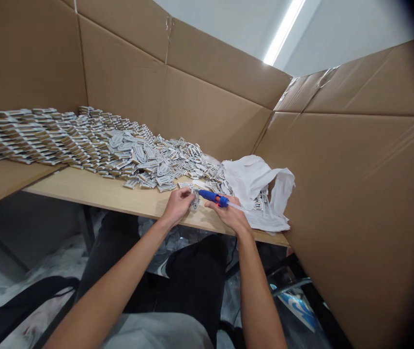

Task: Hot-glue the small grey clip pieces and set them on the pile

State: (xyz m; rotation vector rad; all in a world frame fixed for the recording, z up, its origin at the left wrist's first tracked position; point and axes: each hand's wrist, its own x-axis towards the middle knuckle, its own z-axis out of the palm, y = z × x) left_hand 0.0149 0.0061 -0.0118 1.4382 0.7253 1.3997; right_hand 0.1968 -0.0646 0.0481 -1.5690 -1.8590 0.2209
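Observation:
My left hand (178,204) pinches a small grey flat part (194,200) at the front edge of the wooden table (94,191). A blue pen-shaped tool (213,197) with a clear tube at its rear sits in my right hand (230,214), its tip pointing left at the grey part. The two hands are close together, almost touching at the part. Just behind them lies a spread of several loose grey parts (163,167).
Neat stacked rows of the same parts (28,133) fill the table's left. A white plastic bag (261,186) with more parts lies right of my hands. Tall cardboard walls (355,194) close in the back and right side. My legs and floor clutter show under the table.

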